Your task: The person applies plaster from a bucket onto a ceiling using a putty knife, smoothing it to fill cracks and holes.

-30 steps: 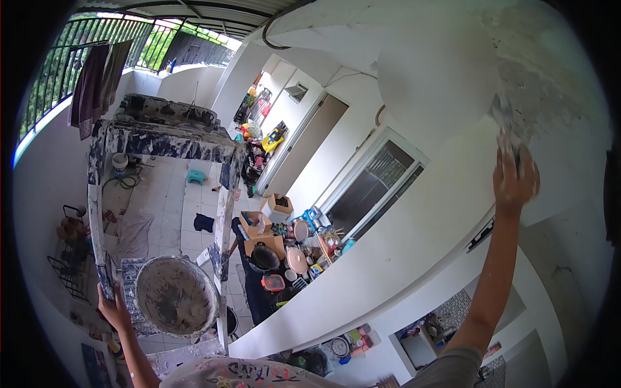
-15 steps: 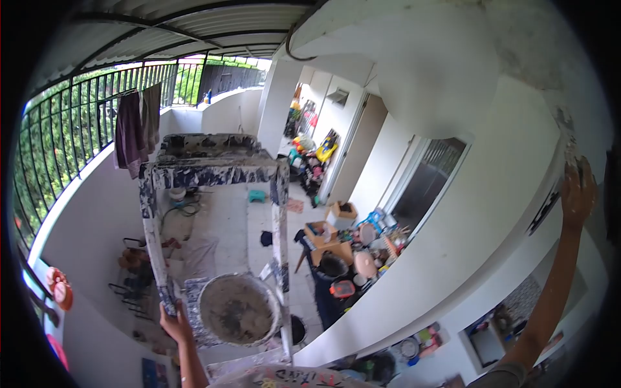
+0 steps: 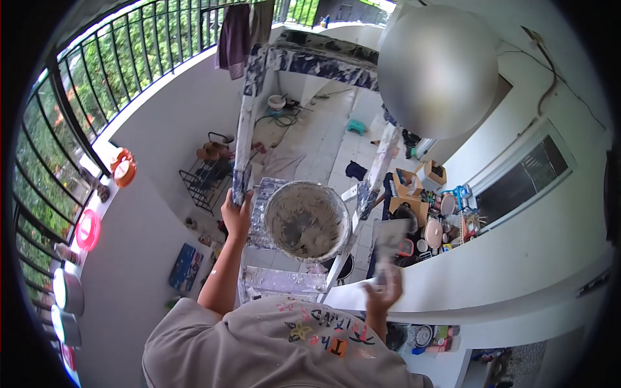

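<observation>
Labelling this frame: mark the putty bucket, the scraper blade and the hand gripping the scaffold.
Bucket (image 3: 306, 220), head view, on the putty-smeared inside.
Scraper (image 3: 392, 238), head view, on the flat blade, blurred.
Left hand (image 3: 237, 212), head view, on the back of the hand at the scaffold post (image 3: 244, 145).

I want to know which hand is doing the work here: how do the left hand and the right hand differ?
The left hand is raised and grips the paint-spattered scaffold frame beside the bucket; the right hand is lower and holds a flat scraper, blade up. The left hand looks sharp, while the right hand is blurred. Both are bare and closed around something.
</observation>
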{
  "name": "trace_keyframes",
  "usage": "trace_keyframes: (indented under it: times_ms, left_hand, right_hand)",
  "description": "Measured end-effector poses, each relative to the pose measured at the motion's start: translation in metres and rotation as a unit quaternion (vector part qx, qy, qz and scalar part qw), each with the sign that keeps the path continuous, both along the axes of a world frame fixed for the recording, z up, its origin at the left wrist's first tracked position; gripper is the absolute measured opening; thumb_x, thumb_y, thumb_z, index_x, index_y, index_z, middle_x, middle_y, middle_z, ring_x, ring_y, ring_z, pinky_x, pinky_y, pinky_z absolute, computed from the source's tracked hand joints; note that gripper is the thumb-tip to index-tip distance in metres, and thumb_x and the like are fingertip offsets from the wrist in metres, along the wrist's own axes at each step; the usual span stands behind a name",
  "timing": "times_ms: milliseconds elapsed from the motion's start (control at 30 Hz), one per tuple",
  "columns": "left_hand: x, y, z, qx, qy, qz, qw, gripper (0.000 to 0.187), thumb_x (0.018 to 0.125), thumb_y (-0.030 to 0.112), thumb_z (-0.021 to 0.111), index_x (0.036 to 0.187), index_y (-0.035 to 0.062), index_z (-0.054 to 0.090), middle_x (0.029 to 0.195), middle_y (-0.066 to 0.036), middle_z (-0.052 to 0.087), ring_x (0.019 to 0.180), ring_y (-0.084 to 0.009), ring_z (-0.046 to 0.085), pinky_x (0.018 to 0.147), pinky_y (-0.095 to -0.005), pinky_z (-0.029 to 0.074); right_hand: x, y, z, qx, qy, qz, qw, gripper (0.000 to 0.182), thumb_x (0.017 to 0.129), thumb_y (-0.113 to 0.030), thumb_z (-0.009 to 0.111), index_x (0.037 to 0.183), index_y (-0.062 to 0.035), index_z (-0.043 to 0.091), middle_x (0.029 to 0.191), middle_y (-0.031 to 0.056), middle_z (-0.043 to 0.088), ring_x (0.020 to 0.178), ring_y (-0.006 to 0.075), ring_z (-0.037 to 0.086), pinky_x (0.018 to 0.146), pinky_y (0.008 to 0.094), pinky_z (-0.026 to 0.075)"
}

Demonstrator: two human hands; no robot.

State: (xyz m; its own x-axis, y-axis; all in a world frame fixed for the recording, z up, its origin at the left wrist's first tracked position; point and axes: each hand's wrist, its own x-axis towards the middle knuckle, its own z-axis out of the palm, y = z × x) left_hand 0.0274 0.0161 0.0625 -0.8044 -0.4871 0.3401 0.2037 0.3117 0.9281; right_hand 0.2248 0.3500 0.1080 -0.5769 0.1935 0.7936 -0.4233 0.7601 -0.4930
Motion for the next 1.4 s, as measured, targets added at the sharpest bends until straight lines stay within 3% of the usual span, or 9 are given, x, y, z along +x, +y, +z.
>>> trace_keyframes:
  times_ms: [33,67,167,300,467,800,1000,1200,1400]
  left_hand:
    - [0.002,0.002,0.0,0.005,0.022,0.001,1.0,0.03,0.089,0.025,0.074,0.094,-0.002,0.061,0.067,-0.012,0.06,0.059,-0.0166,0.05,0.06,-0.0315,0.045]
    - [-0.002,0.002,-0.001,0.008,0.047,-0.001,0.999,0.03,0.089,0.025,0.074,0.093,-0.0022,0.061,0.067,-0.011,0.06,0.06,-0.0152,0.05,0.061,-0.0307,0.045]
    - [-0.001,0.004,-0.001,0.018,0.02,-0.002,1.0,0.032,0.089,0.026,0.075,0.093,-0.0017,0.061,0.07,-0.012,0.062,0.062,-0.0139,0.052,0.063,-0.03,0.046]
    - [-0.004,-0.002,-0.01,-0.006,0.044,0.02,0.999,0.029,0.088,0.023,0.075,0.095,-0.0026,0.062,0.076,-0.011,0.068,0.066,-0.0138,0.058,0.064,-0.0306,0.048]
    - [-0.007,0.008,-0.009,0.04,0.043,-0.002,0.998,0.024,0.088,0.018,0.075,0.096,-0.0022,0.064,0.079,-0.011,0.07,0.069,-0.0143,0.06,0.067,-0.0298,0.049]
    - [-0.009,0.001,-0.01,-0.011,0.055,-0.004,0.998,0.026,0.088,0.019,0.076,0.092,-0.0009,0.06,0.07,-0.009,0.062,0.061,-0.0137,0.05,0.06,-0.0294,0.045]
    - [-0.012,-0.003,-0.017,0.029,0.042,-0.048,0.998,0.027,0.088,0.02,0.076,0.096,-0.001,0.06,0.074,-0.009,0.062,0.063,-0.0134,0.049,0.061,-0.0285,0.045]
    - [-0.01,-0.001,-0.008,0.066,0.054,-0.065,0.994,0.028,0.091,0.021,0.074,0.093,-0.0025,0.059,0.073,-0.001,0.057,0.068,-0.0092,0.045,0.062,-0.0252,0.041]
    - [-0.013,-0.003,-0.014,0.045,0.052,-0.054,0.996,0.028,0.09,0.02,0.075,0.093,-0.0019,0.058,0.071,-0.003,0.058,0.066,-0.0096,0.044,0.06,-0.0259,0.041]
  right_hand:
    - [0.001,-0.01,-0.002,0.034,-0.059,0.037,0.997,0.066,0.062,-0.047,0.092,0.101,-0.0001,0.066,0.094,0.0123,0.066,0.084,0.0269,0.065,0.071,0.0372,0.054]
    - [-0.005,-0.022,0.0,0.1,0.043,0.074,0.991,0.054,0.063,-0.037,0.094,0.096,-0.004,0.066,0.086,0.0107,0.066,0.071,0.0241,0.065,0.06,0.0348,0.052]
    - [-0.001,-0.037,0.005,0.081,0.007,0.136,0.987,0.036,0.066,-0.007,0.086,0.099,-0.0061,0.07,0.08,0.0098,0.067,0.061,0.0263,0.067,0.057,0.0364,0.054]
    - [-0.011,-0.027,-0.005,0.126,0.064,0.039,0.989,0.058,0.068,-0.017,0.088,0.116,0.0041,0.062,0.083,0.0133,0.069,0.065,0.0298,0.067,0.059,0.0374,0.052]
    - [-0.043,-0.015,0.04,0.14,-0.025,0.024,0.99,0.07,0.075,-0.018,0.084,0.136,-0.0027,0.054,0.096,0.0195,0.071,0.07,0.0348,0.069,0.06,0.0385,0.054]
    - [-0.099,-0.075,0.053,0.062,-0.461,-0.008,0.885,0.039,0.078,-0.024,0.079,0.114,-0.0101,0.071,0.098,0.0178,0.072,0.091,0.038,0.069,0.082,0.0443,0.054]
    - [-0.187,-0.118,0.005,0.117,-0.443,-0.092,0.884,0.022,0.083,-0.019,0.068,0.096,-0.0016,0.073,0.091,0.0228,0.072,0.09,0.0388,0.071,0.083,0.0457,0.056]
    - [-0.187,-0.139,-0.012,0.206,-0.552,-0.087,0.803,0.025,0.084,-0.012,0.053,0.091,0.0,0.073,0.091,0.0242,0.072,0.091,0.0388,0.071,0.086,0.0457,0.056]
    - [-0.172,-0.106,-0.006,0.247,-0.649,-0.034,0.719,0.026,0.081,-0.016,0.06,0.097,-0.0014,0.074,0.102,0.0243,0.071,0.102,0.039,0.068,0.093,0.0448,0.053]
